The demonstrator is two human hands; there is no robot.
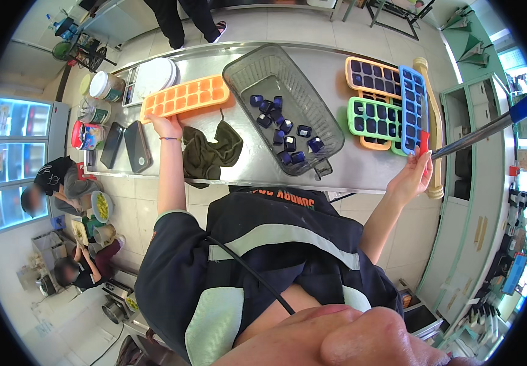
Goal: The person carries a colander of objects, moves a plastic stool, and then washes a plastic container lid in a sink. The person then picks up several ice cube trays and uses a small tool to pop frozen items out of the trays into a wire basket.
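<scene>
My left hand (164, 126) grips the near left corner of an orange ice cube tray (185, 98) with empty-looking compartments. My right hand (412, 176) holds a red object (424, 142), its kind unclear, with the fingertips by the near end of a blue ice cube tray (413, 107) filled with dark cubes. That tray leans over an orange-rimmed tray (373, 77) and a green tray (375, 119), also filled with dark cubes. Between my hands a clear grey plastic bin (286, 66) holds several dark blue cubes (289, 143). A dark olive cloth (213, 153) lies right of my left forearm.
On the steel table (254, 176) stand lidded jars (107, 86), a red-lidded tub (87, 136), two dark phone-like objects (137, 146) and white round lids (156, 75). A metal pole (471, 135) juts in at the right. Two people sit at the left; another stands beyond the table.
</scene>
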